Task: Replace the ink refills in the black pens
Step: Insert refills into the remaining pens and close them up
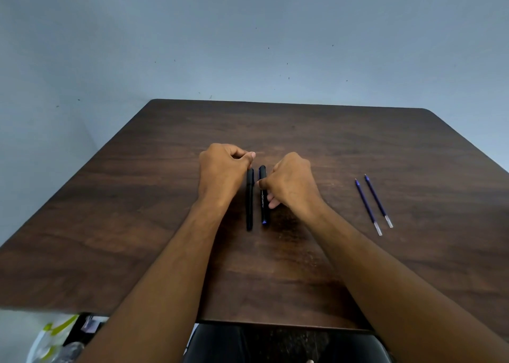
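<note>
Broad dark woodgrain table (358,147), rounded corners. Left hand (220,169), fingers curled, thumb tip at the left matte black pen's (249,200) far end. Right hand (292,183), fingers curled against the printed right pen (263,197). Two slim blue refills (373,204) lie well right.

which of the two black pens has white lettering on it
The right black pen, beside the right hand, shows white lettering along its barrel. The left black pen next to it looks plain.
</note>
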A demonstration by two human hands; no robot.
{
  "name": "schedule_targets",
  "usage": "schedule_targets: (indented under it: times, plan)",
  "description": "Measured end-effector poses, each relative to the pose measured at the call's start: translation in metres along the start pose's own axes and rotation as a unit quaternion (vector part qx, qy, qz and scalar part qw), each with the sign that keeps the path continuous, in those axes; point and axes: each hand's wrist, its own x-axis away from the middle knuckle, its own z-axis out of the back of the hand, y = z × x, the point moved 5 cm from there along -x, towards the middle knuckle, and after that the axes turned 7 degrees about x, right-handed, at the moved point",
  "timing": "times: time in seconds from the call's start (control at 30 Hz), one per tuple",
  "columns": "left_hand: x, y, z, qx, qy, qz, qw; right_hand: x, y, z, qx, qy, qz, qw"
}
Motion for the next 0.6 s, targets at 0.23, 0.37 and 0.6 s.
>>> schedule_targets:
  times: [0.23,0.37,0.6]
  plan:
    - [-0.0007,-0.0013,-0.0025,-0.006,0.002,0.007,1.000,-0.0027,0.0013,-0.0008,0.016,0.009,0.011,1.000]
    - [0.0001,-0.0024,-0.0057,-0.018,-0.013,0.012,1.000,0.0005,0.0002,-0.0023,0.032,0.015,0.022,0.999]
    - [0.0016,-0.0030,-0.0064,-0.028,-0.029,0.017,0.999,0.0013,0.0021,-0.0041,0.024,0.023,0.047,0.998]
